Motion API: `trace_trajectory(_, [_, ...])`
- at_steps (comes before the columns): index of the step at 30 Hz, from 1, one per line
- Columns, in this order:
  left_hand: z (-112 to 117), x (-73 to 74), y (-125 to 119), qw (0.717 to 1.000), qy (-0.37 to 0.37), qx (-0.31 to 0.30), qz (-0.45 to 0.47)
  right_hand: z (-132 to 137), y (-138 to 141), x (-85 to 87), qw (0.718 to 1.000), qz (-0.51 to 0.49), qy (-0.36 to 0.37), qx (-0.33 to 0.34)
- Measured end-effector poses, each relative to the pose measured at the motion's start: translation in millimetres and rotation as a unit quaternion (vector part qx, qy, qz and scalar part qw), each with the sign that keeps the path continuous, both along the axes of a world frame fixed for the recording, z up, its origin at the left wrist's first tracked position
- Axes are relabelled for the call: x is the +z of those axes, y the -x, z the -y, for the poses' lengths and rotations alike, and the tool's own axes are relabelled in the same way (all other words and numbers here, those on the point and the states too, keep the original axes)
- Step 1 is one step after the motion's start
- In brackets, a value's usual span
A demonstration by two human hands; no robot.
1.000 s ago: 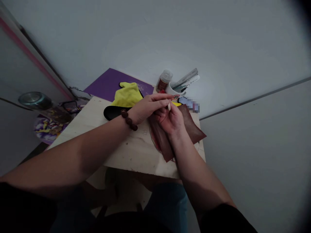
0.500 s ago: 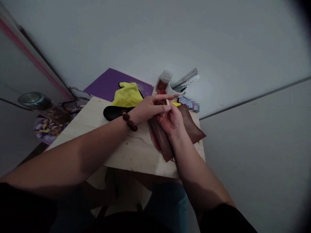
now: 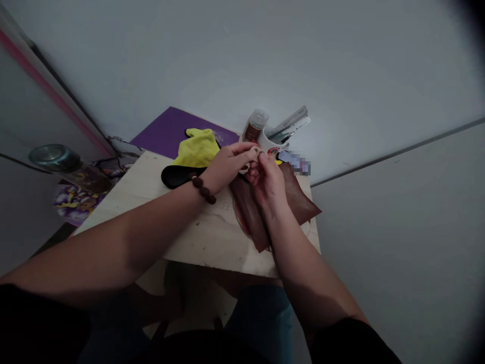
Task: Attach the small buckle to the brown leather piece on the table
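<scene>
Both hands meet above a brown leather piece (image 3: 299, 199) lying on a small pale wooden table (image 3: 197, 237). My left hand (image 3: 227, 164), with a brown bead bracelet (image 3: 202, 188) on its wrist, pinches a small pale object (image 3: 257, 151) with its fingertips. My right hand (image 3: 267, 182) is closed beside it, its fingertips touching the same small object. What the object is cannot be made out.
A yellow cloth (image 3: 199, 147) and a black oval thing (image 3: 176, 175) lie behind my left hand. A purple mat (image 3: 166, 129), a small bottle (image 3: 254, 125) and a white mug (image 3: 270, 144) holding rulers stand at the table's far edge. A metal-lidded jar (image 3: 56, 157) stands at left.
Both hands have risen slightly and drawn together, fingertips now pinching the small pale object between them; earlier my left fingers lay stretched over my right hand.
</scene>
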State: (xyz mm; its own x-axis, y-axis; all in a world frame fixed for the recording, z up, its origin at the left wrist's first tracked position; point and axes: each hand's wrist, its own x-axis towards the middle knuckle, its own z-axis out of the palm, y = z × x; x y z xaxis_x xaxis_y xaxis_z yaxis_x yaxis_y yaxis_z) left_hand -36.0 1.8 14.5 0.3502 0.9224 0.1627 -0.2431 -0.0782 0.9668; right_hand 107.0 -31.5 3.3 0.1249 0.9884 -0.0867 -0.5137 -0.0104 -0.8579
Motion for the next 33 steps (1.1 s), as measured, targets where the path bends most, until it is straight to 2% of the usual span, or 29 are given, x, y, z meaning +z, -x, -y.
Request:
trace_trajectory(2, [-1,0.1,0,0.999,-0.022,0.026,-0.034,0,2,-3.2,0.999,0.033,-0.015,-0.021])
trace_trajectory(6, [-1,3.1,1,0.995,-0.01,0.071,-0.066,2,8,-9.3,0.994,0.096,-0.057,-0.011])
trace_trajectory(10, [1,6.7,4,0.991,-0.024,0.098,-0.085,5,10,-10.4,0.989,0.138,-0.056,-0.008])
trace_trajectory(15, [1,8.6,7,0.99,-0.022,0.1,-0.1,5,7,-11.2,0.991,0.131,-0.037,0.001])
trace_trajectory(21, [-5,3.1,7,0.984,-0.066,0.113,-0.122,2,6,-13.2,0.994,0.103,-0.024,-0.016])
trace_trajectory(28, [-6,1.5,3,0.994,-0.02,0.084,-0.072,-5,1,-14.2,0.999,0.05,0.01,-0.016])
trace_trajectory(33, [-5,1.9,1,0.998,-0.009,0.058,-0.037,-4,0,-13.1,0.998,0.049,-0.027,-0.026])
